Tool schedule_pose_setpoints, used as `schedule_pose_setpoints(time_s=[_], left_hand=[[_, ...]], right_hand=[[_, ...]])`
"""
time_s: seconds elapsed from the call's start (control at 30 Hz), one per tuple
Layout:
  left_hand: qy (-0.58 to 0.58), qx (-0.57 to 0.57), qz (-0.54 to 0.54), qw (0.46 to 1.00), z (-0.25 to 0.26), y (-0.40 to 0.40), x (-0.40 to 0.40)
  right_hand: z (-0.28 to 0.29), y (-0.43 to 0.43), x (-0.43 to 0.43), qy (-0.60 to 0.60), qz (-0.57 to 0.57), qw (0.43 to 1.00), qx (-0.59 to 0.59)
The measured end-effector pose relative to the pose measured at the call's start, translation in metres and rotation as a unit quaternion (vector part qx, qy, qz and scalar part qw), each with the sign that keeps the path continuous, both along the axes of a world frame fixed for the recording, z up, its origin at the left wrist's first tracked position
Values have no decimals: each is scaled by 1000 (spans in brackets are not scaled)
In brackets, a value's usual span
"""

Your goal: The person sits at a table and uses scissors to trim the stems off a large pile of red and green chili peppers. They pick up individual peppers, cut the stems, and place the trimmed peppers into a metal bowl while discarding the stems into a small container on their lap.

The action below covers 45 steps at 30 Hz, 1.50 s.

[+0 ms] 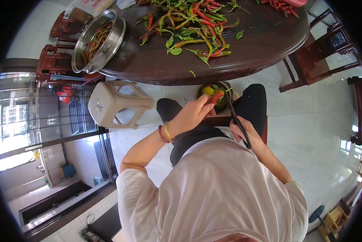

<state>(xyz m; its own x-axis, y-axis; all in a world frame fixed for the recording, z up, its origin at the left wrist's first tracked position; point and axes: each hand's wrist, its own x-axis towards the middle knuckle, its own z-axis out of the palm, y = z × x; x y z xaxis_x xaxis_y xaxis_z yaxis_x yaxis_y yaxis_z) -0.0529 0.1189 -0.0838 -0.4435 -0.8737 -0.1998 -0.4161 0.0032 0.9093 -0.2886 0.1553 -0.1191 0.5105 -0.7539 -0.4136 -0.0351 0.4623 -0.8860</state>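
Note:
A red chili pepper [217, 96] is pinched between the thumb and fingers of my left hand [196, 110]. My right hand [244, 131] grips black-handled scissors [236, 119], whose blades reach up beside the pepper's tip. Below both hands, between my knees, stands a round bin [199, 93] with green and yellow scraps in it; its lower part is hidden. Across the dark wooden table [259, 51] in front of me spreads a heap of red and green chili peppers [196, 18] with leaves among them.
A steel pot [116, 45] with more chilies sits at the table's left edge. Below it stands a beige plastic stool [108, 103]. Carved wooden chairs [317, 60] flank the table. More red chilies [282, 6] lie by a pink container [296, 2] at the far right.

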Motion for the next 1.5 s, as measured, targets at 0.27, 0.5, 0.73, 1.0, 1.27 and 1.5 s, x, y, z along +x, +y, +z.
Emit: schedule_pose_setpoints(time_s=[0.27,0.5,0.73,1.0,1.27,1.5], left_hand=[[-154,-161,1,975,-39,5,-13],[-207,-198,1,958,-29,1,-10],[-52,-234,101,966,46,-51,12],[-357,-439,23,824,42,-114,-1],[-389,-358,-20,849,52,-131,15],[-442,-297,-66,844,78,-128,38]], right_hand=[[-15,7,11,116,-42,992,-20],[-28,7,5,62,-75,991,89],[-42,10,-1,85,-73,986,121],[-37,10,-1,33,-83,988,127],[-42,10,-4,15,-91,987,132],[-42,8,-2,12,-76,990,117]])
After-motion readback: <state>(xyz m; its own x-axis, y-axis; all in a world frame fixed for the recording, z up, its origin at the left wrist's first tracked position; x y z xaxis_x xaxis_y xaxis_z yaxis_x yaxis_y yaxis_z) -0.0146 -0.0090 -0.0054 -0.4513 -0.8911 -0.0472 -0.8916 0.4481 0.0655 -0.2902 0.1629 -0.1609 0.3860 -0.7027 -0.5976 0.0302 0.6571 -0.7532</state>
